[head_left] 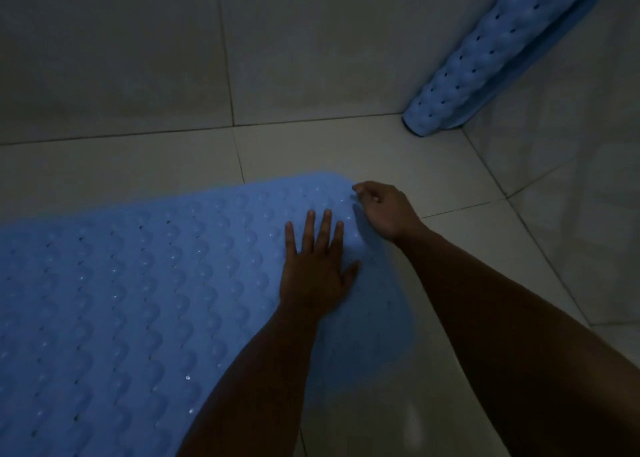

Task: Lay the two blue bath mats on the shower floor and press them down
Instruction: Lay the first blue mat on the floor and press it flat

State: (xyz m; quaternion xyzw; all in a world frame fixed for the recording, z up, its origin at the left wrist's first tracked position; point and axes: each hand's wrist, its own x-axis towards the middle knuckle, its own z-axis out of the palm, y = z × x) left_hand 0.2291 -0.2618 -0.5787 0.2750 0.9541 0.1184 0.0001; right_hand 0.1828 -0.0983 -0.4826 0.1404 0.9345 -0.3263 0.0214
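A blue bath mat (131, 283) with rows of bumps and small holes lies spread on the tiled shower floor (398, 158), filling the lower left. My left hand (317, 269) rests flat on it, palm down, fingers spread, near its far right part. My right hand (384, 210) is just beyond, fingers curled at the mat's far right corner; whether it pinches the edge is unclear in the dim light. A second blue mat (485, 54), rolled up, leans in the far right corner where the walls meet.
Grey tiled walls (121, 58) rise behind and on the right. Bare floor tiles run between the flat mat and the rolled mat. The light is dim.
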